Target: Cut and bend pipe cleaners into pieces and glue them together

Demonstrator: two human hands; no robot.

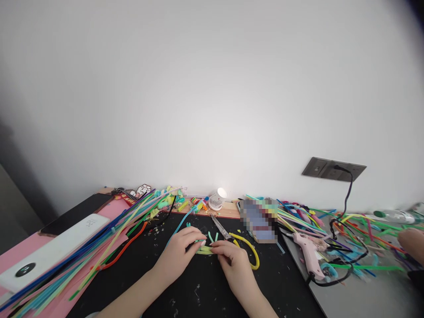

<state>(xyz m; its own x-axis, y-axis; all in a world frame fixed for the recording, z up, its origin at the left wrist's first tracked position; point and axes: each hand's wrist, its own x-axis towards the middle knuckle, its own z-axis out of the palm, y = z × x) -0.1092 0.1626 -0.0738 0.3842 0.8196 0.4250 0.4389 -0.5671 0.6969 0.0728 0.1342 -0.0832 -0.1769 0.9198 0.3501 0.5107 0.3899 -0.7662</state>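
Observation:
My left hand (183,251) and my right hand (233,260) meet over the black mat (195,293), fingertips pinched. Between them is a short bundle of yellow-green pipe cleaners (204,250), gripped at either end; fingers cover part of it. Two short mint-green pieces (210,237) lie just behind the bundle. Beyond my right fingers rest scissors (220,227), blades pointing away. A thick yellow curved strip (253,247) loops beside them; whether it is the scissors' handle, I cannot tell. Close to my left hand a light-blue pipe cleaner (183,221) runs toward the back.
Long pipe cleaners (77,249) and a white device (49,256) lie left. A paper cup (217,198) stands at the back near a phone (258,221). Right are a pink glue gun (309,256) with its cord, a bottle (394,216) and another person's hand (412,243).

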